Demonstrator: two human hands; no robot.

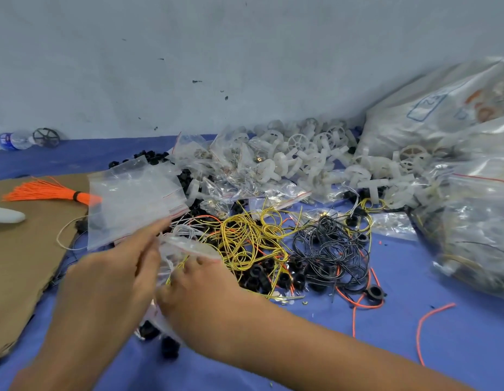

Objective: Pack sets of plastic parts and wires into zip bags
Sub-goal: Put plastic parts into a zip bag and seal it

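Near the middle, the left hand (112,280) and right hand (197,294) are holding a small zip bag (188,248) between them, just left of tangled yellow wires (245,235) lying on the blue cloth (414,320).

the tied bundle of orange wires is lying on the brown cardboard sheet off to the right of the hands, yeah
No. The tied bundle of orange wires does lie on the brown cardboard sheet, but to the left of the hands, not the right; the head view shows it. The left hand and right hand meet on a small clear zip bag.

Wire tangle (287,244) centre — cardboard (28,249) left.
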